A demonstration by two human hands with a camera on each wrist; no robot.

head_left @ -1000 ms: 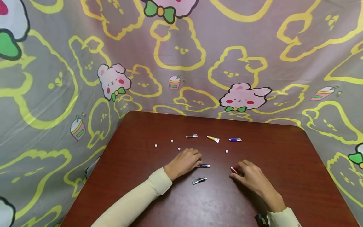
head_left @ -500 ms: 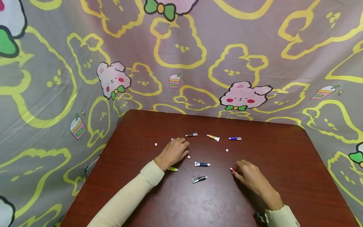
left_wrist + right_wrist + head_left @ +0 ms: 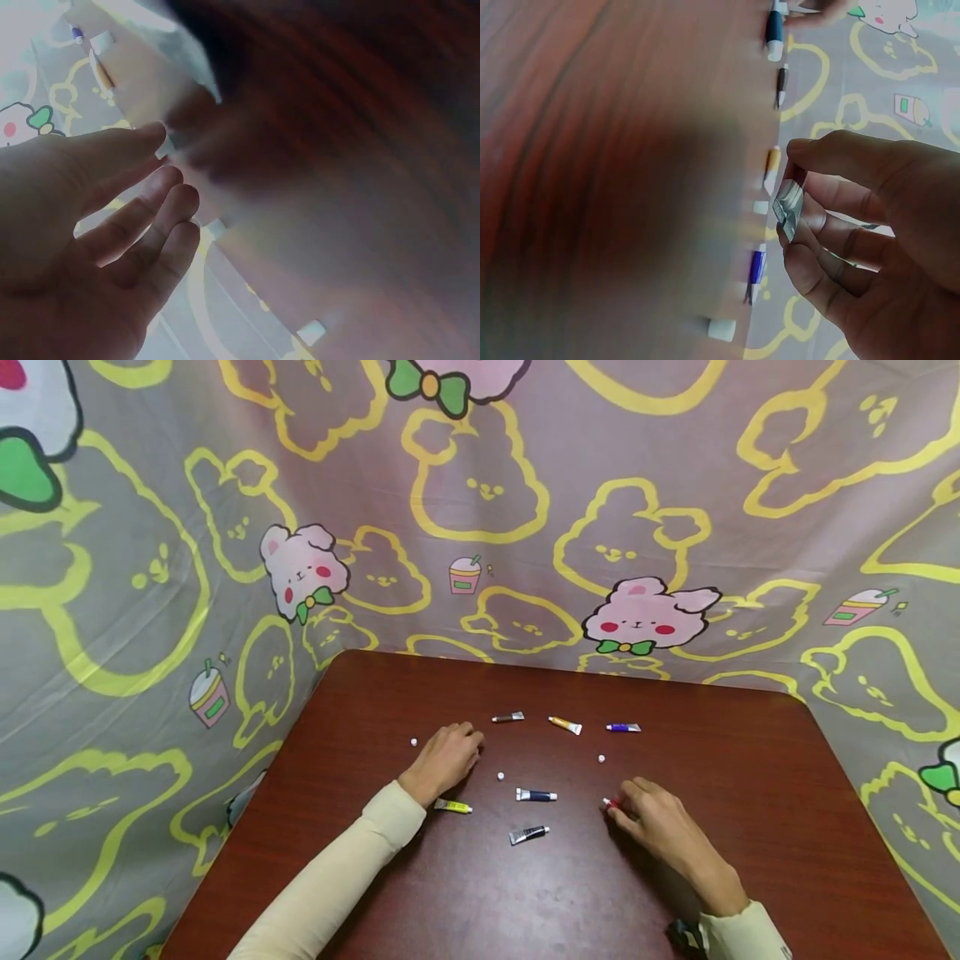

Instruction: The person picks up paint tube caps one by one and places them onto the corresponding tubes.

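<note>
**Right hand pinches the red tube; left hand rests flat near the far-left caps**

Your right hand (image 3: 651, 822) sits on the desk (image 3: 750, 793) toward its near right part, fingers curled round a small red paint tube (image 3: 611, 803). In the head view only the tube's red tip with its white cap shows past your fingertips; the right wrist view shows the crimped silver end of the tube (image 3: 787, 207) pinched between thumb and fingers. So this grip is closed on the red tube.

Your left hand (image 3: 444, 758) lies palm down on the desk left of centre, fingers relaxed and loosely spread, holding nothing. The left wrist view is blurred, yet it shows the fingers (image 3: 150, 225) straight and apart. Whether the fingertips cover a cap, you cannot tell.

Just beside your left wrist, toward the near edge, lies a yellow tube (image 3: 453, 807). Between your two hands lie a dark blue tube (image 3: 536, 795) and, nearer to you, a black tube (image 3: 528, 835). A white cap (image 3: 500, 776) sits just right of the left hand, another white cap (image 3: 413, 742) to its left, and a third (image 3: 601, 759) beyond the right hand.

Toward the far edge three more tubes lie in a row: a brown one (image 3: 507, 717), an orange one (image 3: 564, 725) and a purple one (image 3: 623, 727). A bunny-print cloth (image 3: 480, 527) hangs behind the desk.
</note>
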